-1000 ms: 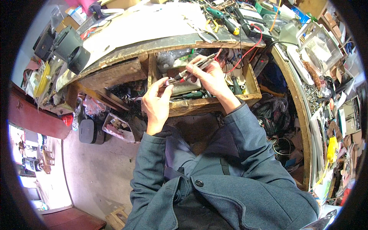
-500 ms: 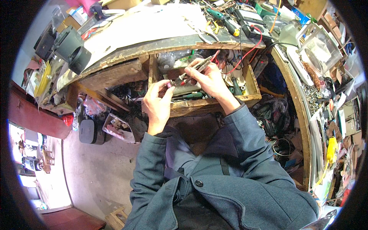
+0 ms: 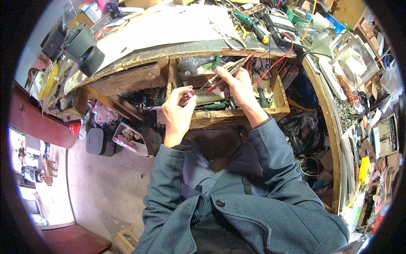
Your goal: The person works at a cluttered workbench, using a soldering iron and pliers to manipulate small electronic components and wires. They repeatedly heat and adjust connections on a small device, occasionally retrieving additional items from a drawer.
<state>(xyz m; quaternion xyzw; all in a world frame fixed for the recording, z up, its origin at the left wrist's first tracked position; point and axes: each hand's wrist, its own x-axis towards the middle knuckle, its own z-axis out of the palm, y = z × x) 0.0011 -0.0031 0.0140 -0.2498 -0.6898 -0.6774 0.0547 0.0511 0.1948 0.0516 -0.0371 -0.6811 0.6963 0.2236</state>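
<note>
My left hand (image 3: 179, 112) pinches a small purplish component (image 3: 188, 95) above an open wooden drawer (image 3: 237, 114). My right hand (image 3: 238, 89) grips two test probes (image 3: 230, 67) crosswise, their tips pointing down-left at or beside the component; whether they touch it I cannot tell. A red lead (image 3: 284, 58) runs from near the probes up to a dark meter (image 3: 282, 37) on the bench. Beneath my hands the drawer holds a green-handled tool (image 3: 213, 106), plastic bags and several other small items.
The worn bench (image 3: 144, 55) carries a white sheet (image 3: 177, 29), pliers (image 3: 231, 40), screwdrivers (image 3: 253, 26) and a dark holder (image 3: 84, 51) at left. A cluttered side surface (image 3: 355, 110) runs down the right. A white box (image 3: 129, 139) and black case (image 3: 100, 142) lie on the floor below.
Both hands have shifted a little to the right, my right hand and the probes rising slightly toward its thumb side. The component remains in my left fingers; the probes remain in my right hand.
</note>
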